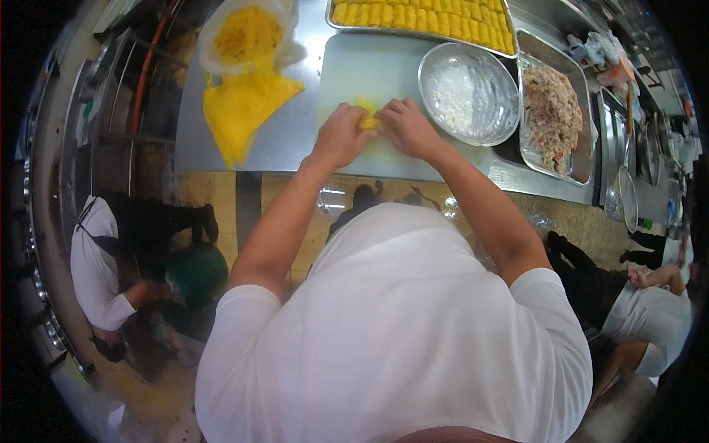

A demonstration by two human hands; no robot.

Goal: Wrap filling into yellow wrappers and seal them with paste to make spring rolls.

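Between my two hands lies a small yellow spring roll (368, 122), partly rolled, with a flap of its wrapper spread flat beyond it on the white cutting board (360, 61). My left hand (343, 135) grips the roll's left end, and my right hand (407, 127) has its fingers curled over the right end. Any filling inside is hidden by the wrapper and fingers. Right of my right hand, a round metal bowl (498, 111) holds a white paste. To the left, a stack of yellow wrapper sheets (243, 111) lies on the steel table.
Finished yellow rolls fill a metal tray (424, 34) behind the board. A steel pan (584, 166) of minced filling (551, 113) stands right. A plastic bag (207, 44) holds shredded yellow pieces. A wire strainer (627, 194) is farther right. Co-workers (94, 260) are on both sides.
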